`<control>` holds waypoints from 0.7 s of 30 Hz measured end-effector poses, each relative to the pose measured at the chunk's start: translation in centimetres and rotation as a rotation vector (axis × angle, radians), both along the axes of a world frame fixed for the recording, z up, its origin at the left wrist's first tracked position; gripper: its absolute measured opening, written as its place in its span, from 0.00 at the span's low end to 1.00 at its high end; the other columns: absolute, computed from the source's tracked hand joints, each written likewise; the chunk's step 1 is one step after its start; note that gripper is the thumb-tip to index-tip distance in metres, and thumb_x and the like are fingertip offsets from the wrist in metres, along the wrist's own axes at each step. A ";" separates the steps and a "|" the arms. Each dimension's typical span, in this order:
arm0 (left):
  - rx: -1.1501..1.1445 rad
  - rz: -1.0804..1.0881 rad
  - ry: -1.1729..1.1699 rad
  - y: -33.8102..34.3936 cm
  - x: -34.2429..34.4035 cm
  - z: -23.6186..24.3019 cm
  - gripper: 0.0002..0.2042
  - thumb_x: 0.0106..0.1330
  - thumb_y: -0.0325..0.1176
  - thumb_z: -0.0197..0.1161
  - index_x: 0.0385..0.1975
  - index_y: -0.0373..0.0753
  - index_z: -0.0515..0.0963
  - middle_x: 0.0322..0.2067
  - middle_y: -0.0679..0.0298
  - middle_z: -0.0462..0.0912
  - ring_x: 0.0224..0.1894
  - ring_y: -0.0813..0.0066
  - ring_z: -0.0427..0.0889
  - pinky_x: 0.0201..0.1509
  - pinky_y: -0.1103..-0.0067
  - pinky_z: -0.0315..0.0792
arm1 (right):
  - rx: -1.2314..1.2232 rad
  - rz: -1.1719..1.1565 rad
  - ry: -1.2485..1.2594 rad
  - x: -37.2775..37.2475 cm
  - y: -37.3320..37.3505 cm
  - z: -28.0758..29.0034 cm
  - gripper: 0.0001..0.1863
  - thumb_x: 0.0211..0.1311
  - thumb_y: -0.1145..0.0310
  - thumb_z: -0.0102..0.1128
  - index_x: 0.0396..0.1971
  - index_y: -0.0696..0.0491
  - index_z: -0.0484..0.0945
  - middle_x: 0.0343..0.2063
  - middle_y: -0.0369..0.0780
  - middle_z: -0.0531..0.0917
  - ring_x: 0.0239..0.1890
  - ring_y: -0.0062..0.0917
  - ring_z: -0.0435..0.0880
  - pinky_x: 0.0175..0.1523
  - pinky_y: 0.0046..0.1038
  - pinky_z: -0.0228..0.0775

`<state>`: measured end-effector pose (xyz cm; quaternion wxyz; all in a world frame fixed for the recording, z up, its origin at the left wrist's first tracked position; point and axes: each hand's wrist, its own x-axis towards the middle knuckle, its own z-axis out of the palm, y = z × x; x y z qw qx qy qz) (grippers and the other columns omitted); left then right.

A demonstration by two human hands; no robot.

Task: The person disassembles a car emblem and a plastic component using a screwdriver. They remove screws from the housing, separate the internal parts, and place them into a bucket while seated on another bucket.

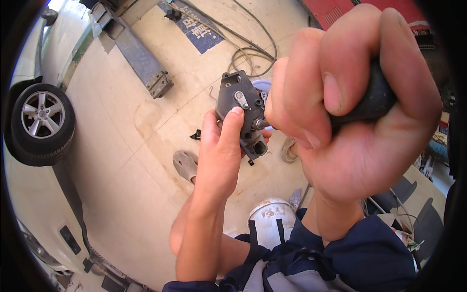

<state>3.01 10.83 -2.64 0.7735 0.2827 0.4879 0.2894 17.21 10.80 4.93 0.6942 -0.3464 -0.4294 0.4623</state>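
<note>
My left hand [219, 143] grips a black, boxy mechanism [227, 97] with round holes and a small silver lever [240, 100] on its face. The thumb presses on that face, just below the lever. Close to the camera, my right hand [355, 117] is wrapped round the black handle of a driver tool [378, 92]. Its metal shaft [261, 124] comes out beside the little finger and meets the mechanism's right side. I cannot make out what the tip engages.
A car with a wheel [43, 117] stands at the left. A long grey metal beam [131, 48] lies on the floor, near cables [243, 53] and a blue floor sign [206, 44]. Small black pieces [196, 135] lie below the mechanism. Near my legs is a white bucket [272, 211].
</note>
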 end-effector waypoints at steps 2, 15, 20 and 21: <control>0.004 0.010 -0.031 -0.1 0.2 -0.5 0.16 0.77 0.42 0.51 0.50 0.34 0.63 0.37 0.56 0.82 0.34 0.73 0.84 0.36 0.78 0.78 | -0.007 0.000 0.008 -0.1 0.1 0.1 0.22 0.78 0.56 0.26 0.27 0.52 0.64 0.14 0.39 0.66 0.14 0.21 0.56 0.22 0.26 0.52; -0.048 -0.086 -0.060 -0.4 0.1 -1.0 0.17 0.78 0.45 0.46 0.49 0.35 0.64 0.34 0.58 0.80 0.27 0.75 0.80 0.30 0.79 0.74 | 0.160 0.073 0.258 -0.4 0.4 -0.2 0.23 0.79 0.58 0.23 0.24 0.51 0.64 0.11 0.38 0.64 0.10 0.21 0.55 0.18 0.27 0.52; -0.033 -0.043 -0.034 0.1 -0.3 -0.5 0.16 0.77 0.45 0.47 0.48 0.36 0.65 0.35 0.57 0.80 0.30 0.73 0.80 0.34 0.76 0.74 | 0.013 0.210 0.130 0.6 1.2 0.3 0.23 0.79 0.53 0.30 0.28 0.52 0.64 0.24 0.41 0.72 0.17 0.23 0.64 0.22 0.28 0.60; -0.042 -0.039 -0.020 0.3 -0.5 -0.4 0.16 0.77 0.44 0.47 0.47 0.36 0.66 0.35 0.57 0.79 0.31 0.72 0.80 0.36 0.75 0.75 | -0.089 0.066 0.141 0.2 1.2 0.3 0.23 0.79 0.51 0.31 0.28 0.52 0.64 0.27 0.41 0.72 0.19 0.23 0.65 0.23 0.28 0.60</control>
